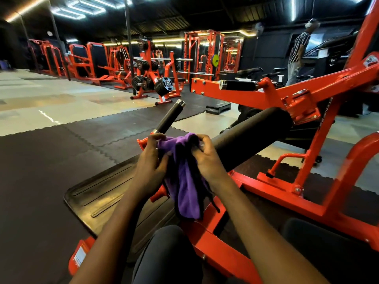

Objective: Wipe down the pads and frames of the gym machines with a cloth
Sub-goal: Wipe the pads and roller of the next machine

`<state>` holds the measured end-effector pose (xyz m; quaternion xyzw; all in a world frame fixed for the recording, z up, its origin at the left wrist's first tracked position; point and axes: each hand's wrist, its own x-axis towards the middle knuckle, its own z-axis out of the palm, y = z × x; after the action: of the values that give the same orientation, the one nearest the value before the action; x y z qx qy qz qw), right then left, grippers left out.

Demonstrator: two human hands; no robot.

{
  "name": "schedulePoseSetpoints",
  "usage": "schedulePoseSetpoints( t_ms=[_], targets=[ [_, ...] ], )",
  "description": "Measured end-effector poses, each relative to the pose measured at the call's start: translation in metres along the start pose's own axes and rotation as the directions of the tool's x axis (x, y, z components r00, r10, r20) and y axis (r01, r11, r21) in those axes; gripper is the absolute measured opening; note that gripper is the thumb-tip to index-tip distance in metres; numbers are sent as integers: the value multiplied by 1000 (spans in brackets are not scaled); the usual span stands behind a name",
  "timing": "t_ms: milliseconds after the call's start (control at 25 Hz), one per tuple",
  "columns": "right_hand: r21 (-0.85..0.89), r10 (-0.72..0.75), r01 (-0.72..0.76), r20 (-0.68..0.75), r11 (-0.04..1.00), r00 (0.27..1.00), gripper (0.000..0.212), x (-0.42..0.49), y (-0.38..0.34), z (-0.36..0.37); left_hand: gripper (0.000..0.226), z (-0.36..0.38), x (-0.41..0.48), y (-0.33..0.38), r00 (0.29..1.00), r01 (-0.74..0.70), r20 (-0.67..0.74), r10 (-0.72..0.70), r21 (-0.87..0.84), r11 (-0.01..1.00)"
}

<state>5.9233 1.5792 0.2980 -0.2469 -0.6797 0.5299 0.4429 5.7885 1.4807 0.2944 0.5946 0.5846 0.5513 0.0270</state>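
Observation:
A purple cloth [187, 185] hangs bunched between both hands in the middle of the head view. My left hand [150, 160] grips its left side, fingers curled over the top edge. My right hand [207, 158] pinches its right side. Just behind the cloth lies a long black roller pad [256, 132] on the orange machine frame [287, 193]. A black handle grip [169, 117] sticks up and away past my left hand. A second black grip [238, 85] juts from the frame farther back.
A ribbed black foot plate [102, 193] lies below my left arm. My knee [164, 255] is at the bottom. Weight racks [151, 83] and orange rigs line the back. A person in a striped shirt [297, 50] stands at the far right. Black floor mats [41, 160] lie on the left.

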Motion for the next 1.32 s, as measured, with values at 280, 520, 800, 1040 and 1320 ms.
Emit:
schedulePoseSetpoints(
  t_ms=[280, 520, 800, 1040, 1320],
  targets=[
    [267, 165, -142, -66, 953, 984, 37, 1, -19, -20, 24, 5, 31, 17, 985, 93, -160, -68, 156, 983],
    [-153, 136, -138, -19, 979, 990, 53, 2, -15, -26, 39, 3, 34, 6, 970, 218, -150, -193, 172, 961],
    [-423, -193, 141, -82, 895, 978, 18, 19, -17, -46, 23, -28, 41, 12, 986, -11, 168, -8, 113, 994],
    [-323, -58, 50, -15, 945, 998, 16, 41, -60, -77, 18, -56, 70, 24, 871, 7, 488, -59, 109, 994],
    [-501, 141, -161, -79, 850, 987, 18, 68, -83, -82, 20, -42, 74, 32, 903, 91, 419, -92, 22, 996]
  ],
)
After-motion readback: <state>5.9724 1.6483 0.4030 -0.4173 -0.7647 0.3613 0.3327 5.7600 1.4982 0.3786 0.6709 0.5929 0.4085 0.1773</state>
